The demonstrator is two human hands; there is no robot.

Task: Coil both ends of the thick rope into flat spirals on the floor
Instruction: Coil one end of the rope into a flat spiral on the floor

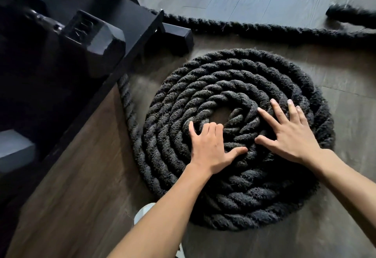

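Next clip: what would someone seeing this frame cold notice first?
The big flat spiral of thick black rope fills the middle of the wood floor. The left hand and right hand are both pressed open on its inner turns. Beyond it, an uncoiled stretch of rope runs across the top, and a black rack with a hex dumbbell stands at upper left.

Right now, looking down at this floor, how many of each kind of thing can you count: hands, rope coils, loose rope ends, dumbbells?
Hands: 2, the left hand and the right hand, both flat on the coil.
Rope coils: 1, the spiral.
Loose rope ends: 1, the rope end, still uncoiled.
Dumbbells: 1, the dumbbell on the rack.
Total: 5.
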